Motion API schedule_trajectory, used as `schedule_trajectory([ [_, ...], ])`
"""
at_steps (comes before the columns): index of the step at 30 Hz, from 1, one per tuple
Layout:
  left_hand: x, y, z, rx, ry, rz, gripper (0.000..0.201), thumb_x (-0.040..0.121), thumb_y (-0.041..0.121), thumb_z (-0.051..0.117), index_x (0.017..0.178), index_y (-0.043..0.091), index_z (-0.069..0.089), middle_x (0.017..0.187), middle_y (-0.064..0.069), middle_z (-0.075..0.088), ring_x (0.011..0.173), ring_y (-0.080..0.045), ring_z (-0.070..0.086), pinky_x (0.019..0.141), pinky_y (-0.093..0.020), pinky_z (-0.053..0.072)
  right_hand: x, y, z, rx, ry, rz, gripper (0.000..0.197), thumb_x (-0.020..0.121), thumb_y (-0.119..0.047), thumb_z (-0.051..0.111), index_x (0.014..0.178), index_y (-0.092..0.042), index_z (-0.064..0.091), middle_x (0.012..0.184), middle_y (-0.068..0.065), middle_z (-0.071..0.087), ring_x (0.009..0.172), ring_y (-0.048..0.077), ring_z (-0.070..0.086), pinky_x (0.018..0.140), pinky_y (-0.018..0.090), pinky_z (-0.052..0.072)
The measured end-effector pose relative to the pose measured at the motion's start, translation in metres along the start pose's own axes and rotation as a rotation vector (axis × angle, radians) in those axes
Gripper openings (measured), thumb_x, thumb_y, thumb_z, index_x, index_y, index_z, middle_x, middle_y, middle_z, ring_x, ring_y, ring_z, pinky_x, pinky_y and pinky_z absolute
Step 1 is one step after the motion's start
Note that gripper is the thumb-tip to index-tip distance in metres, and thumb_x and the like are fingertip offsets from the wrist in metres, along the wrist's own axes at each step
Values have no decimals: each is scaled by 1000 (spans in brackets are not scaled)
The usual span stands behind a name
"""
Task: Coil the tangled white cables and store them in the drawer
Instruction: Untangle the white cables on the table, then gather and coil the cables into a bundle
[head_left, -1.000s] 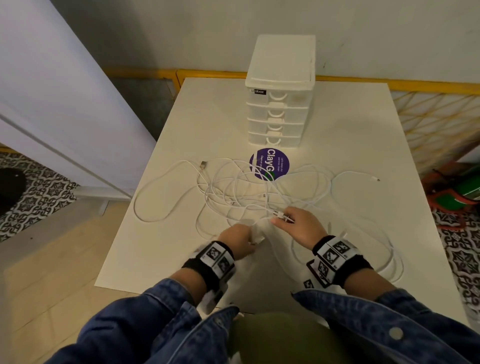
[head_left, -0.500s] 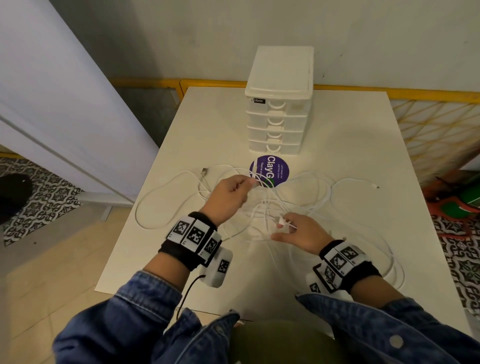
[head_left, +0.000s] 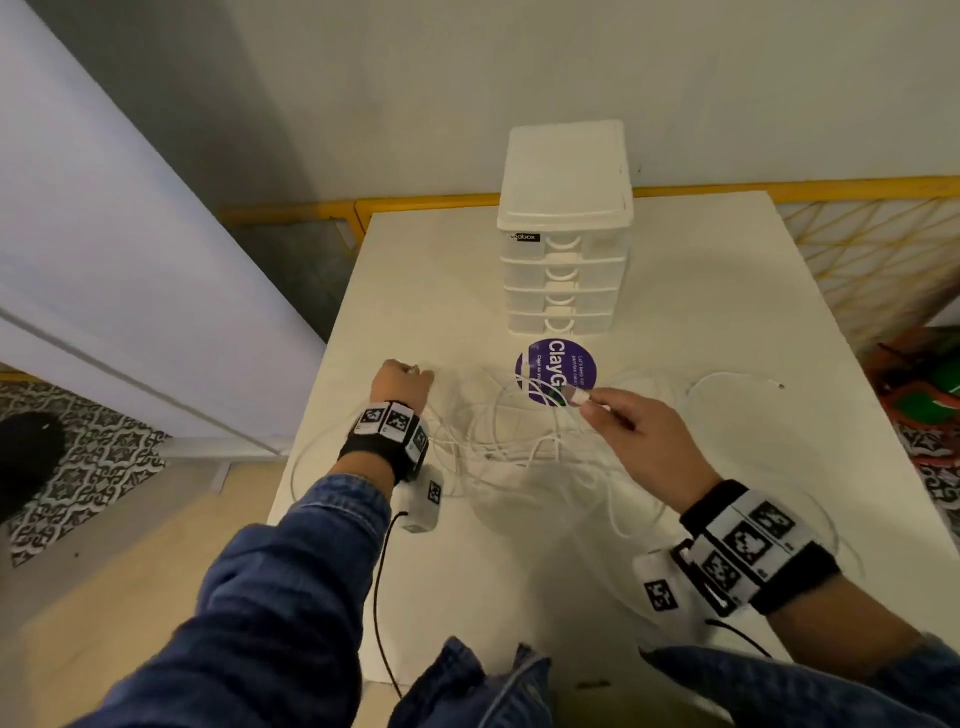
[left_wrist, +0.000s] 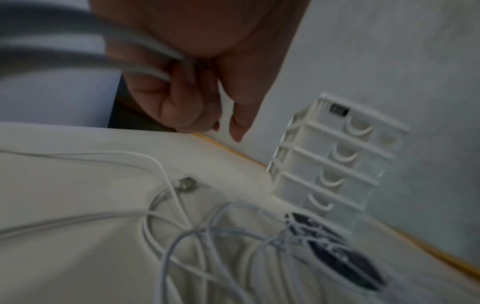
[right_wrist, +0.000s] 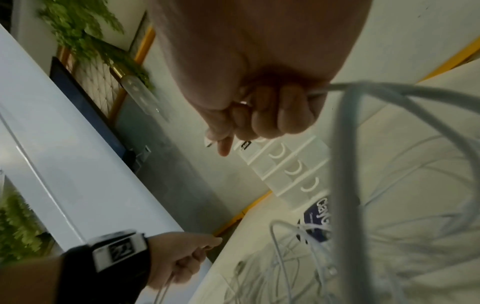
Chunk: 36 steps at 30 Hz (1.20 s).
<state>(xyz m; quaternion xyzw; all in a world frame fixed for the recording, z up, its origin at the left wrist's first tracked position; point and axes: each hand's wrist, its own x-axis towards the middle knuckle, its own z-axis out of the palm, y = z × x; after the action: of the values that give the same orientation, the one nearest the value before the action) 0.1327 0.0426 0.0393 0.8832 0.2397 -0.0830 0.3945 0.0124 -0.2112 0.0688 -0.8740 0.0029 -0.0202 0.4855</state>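
A tangle of white cables (head_left: 498, 441) sprawls over the white table (head_left: 701, 291) in front of a small white drawer unit (head_left: 563, 249) whose drawers are all shut. My left hand (head_left: 402, 379) is at the table's left edge, lifted, its fingers curled round cable strands (left_wrist: 145, 61) that trail back from it. My right hand (head_left: 623, 421) hovers over the tangle and pinches a cable's plug end (head_left: 576, 397) between thumb and forefinger; the cable (right_wrist: 363, 88) runs out of its fist. A loose metal plug (left_wrist: 185, 184) lies on the table under the left hand.
A round purple sticker (head_left: 556, 369) sits just before the drawer unit, partly under cables. A white panel (head_left: 130, 286) stands left of the table, with floor below. A yellow lattice rail (head_left: 857, 244) runs behind and to the right. Loops reach the table's right side (head_left: 727, 379).
My left hand has risen from the table's front and swung out to the left edge, drawing strands with it. My right hand has carried the plug forward over the sticker.
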Motion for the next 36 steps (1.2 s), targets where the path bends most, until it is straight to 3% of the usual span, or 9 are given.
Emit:
schedule_trajectory([
  [6,19,-11,21,235,-88,-20,41,91,27,57,115,-7,55,107,-20,62,97,-33,60,74,-30,38,30,-18,6,25,-58,25,23,96,-19,45,107,-9,62,93,-6,67,77,-5,57,72,15,42],
  [9,24,-15,29,348,-91,31,36,92,26,56,106,-7,61,110,-25,64,102,-37,61,74,-34,41,40,-27,4,154,14,24,23,95,-20,47,110,-12,62,79,-19,58,63,-11,54,63,7,38],
  [12,27,-12,30,343,-62,28,37,93,27,48,97,-8,62,104,-26,65,95,-40,61,73,-36,43,39,-23,6,146,70,68,23,95,-25,48,104,-13,65,77,-9,60,63,0,51,68,17,41],
  [16,26,2,25,332,-58,107,40,93,30,49,100,-8,62,107,-25,65,97,-40,60,71,-35,41,32,-17,11,280,127,184,23,96,-19,43,102,-9,63,58,-16,49,50,-3,47,54,12,31],
  [19,14,20,18,147,-27,306,33,94,26,49,97,-5,61,97,-25,67,82,-36,59,65,-31,37,30,-29,6,453,151,163,21,96,-14,41,105,-8,60,58,-10,45,47,2,40,45,13,31],
  [22,-17,46,10,-102,-50,498,28,96,26,47,92,3,61,77,-9,70,53,-12,50,55,-27,36,32,-48,-3,520,173,41,22,97,-17,43,112,-11,59,57,2,42,44,10,34,40,18,30],
  [28,-80,111,-5,-454,-152,762,18,96,29,50,89,19,64,59,8,53,52,-7,46,57,-25,41,40,-73,-13,617,232,-60,21,98,-17,41,105,-15,61,54,-13,41,47,6,29,45,17,27],
  [31,-105,134,-15,-729,-310,717,23,98,29,48,100,16,67,51,12,42,44,-4,34,45,-17,30,35,-84,-20,636,218,-143,20,98,-12,39,102,-14,58,63,-3,43,54,10,35,52,21,32],
  [36,-126,155,-11,-938,-504,596,35,100,34,40,75,15,55,48,8,45,39,-5,33,40,-18,26,33,-84,-20,612,176,-175,19,96,-19,43,105,-8,55,104,14,64,97,23,62,85,32,53],
])
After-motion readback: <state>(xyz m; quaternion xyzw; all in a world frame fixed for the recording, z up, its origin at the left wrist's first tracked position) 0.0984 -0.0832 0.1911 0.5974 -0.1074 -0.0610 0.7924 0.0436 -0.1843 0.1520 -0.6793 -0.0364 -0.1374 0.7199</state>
